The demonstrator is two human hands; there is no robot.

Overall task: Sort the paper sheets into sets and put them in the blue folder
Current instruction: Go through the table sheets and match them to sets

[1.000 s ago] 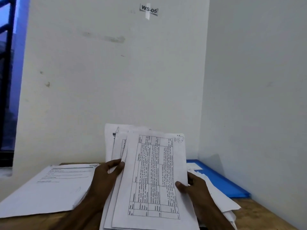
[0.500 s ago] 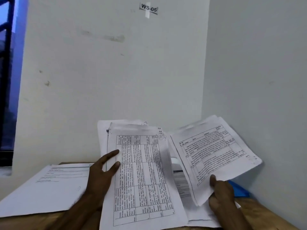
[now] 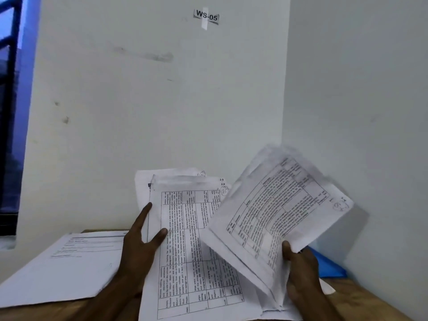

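Note:
My left hand (image 3: 141, 246) holds a raised stack of printed sheets (image 3: 185, 251) by its left edge, thumb on the front page with its table of text. My right hand (image 3: 298, 272) grips a thinner set of sheets (image 3: 278, 214) by the lower corner, tilted up and to the right, blurred by motion. The blue folder (image 3: 328, 267) lies on the wooden table against the right wall, mostly hidden behind my right hand and its papers.
Another pile of sheets (image 3: 64, 267) lies flat on the wooden table (image 3: 361, 297) at the left. White walls meet in a corner just behind the papers. A "WS-05" label (image 3: 206, 16) is taped high on the wall. A window (image 3: 9, 112) is at far left.
My right hand took the front sheets off the stack and swung them out to the right, then back a little toward the stack. My left hand kept holding the rest.

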